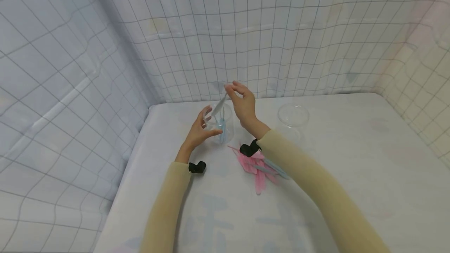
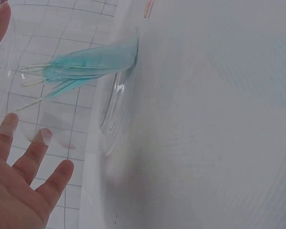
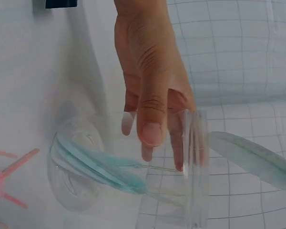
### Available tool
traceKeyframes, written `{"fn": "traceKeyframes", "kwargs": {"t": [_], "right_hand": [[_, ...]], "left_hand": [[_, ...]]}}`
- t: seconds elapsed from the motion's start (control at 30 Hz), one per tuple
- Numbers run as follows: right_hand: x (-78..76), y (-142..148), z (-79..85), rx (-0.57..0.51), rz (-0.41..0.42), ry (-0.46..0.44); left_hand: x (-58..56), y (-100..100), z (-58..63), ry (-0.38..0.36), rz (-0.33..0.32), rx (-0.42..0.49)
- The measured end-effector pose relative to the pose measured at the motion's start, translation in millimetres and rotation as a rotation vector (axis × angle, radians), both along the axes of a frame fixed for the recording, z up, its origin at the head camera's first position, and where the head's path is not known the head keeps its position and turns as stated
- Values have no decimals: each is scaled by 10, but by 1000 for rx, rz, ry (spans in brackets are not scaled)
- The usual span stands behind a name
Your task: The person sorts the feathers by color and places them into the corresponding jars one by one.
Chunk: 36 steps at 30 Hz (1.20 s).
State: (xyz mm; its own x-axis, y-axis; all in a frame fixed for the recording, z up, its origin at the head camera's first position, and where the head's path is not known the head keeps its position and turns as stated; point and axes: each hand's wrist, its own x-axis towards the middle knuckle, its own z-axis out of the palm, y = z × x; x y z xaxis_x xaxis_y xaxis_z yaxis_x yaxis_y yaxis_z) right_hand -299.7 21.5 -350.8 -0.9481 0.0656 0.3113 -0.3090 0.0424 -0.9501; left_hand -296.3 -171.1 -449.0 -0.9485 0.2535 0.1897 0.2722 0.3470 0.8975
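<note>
My left hand (image 1: 197, 131) holds a clear round jar (image 1: 230, 128) by its side, thumb at the front and fingers round the far side. Inside it stand several light blue feathers (image 2: 95, 59), quills pointing up. Above the jar's mouth, my right hand (image 1: 245, 106) pinches one pale blue-grey feather (image 3: 252, 157) by its end, the vane slanting down toward the rim. In the right wrist view that feather's tip is right at the rim; the right hand itself is out of that view, while the left thumb (image 3: 152, 114) shows against the jar.
Below the right wrist lies a loose pile of pink feathers (image 1: 260, 180) with some blue feathers (image 1: 279, 170), partly covered by the sleeve. Another clear round container (image 1: 293, 124) stands to the right. White grid-patterned curtains (image 1: 246, 30) enclose the back and sides of the white table (image 1: 369, 175).
</note>
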Motion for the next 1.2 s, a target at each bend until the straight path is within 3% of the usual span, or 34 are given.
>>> {"fn": "traceKeyframes", "kwargs": {"t": [0.1, 0.4, 0.6, 0.83, 0.9, 1.2], "right_hand": [[-26, -13, -76, 61, 11, -52], [6, 149, -238, 256, 78, -177], [99, 306, -351, 450, 147, -113], [235, 459, -522, 750, 327, -37], [276, 495, -559, 801, 360, -40], [485, 614, -726, 1145, 407, -43]], "left_hand": [[-30, 1, -61, 11, 8, -2], [-25, 20, -43, 41, 1, 9], [-4, -6, -35, 13, 5, 18], [178, 35, 219, 19, -17, 20], [185, 40, 233, 20, -19, 18], [202, 58, 245, 13, -12, 0]]}}
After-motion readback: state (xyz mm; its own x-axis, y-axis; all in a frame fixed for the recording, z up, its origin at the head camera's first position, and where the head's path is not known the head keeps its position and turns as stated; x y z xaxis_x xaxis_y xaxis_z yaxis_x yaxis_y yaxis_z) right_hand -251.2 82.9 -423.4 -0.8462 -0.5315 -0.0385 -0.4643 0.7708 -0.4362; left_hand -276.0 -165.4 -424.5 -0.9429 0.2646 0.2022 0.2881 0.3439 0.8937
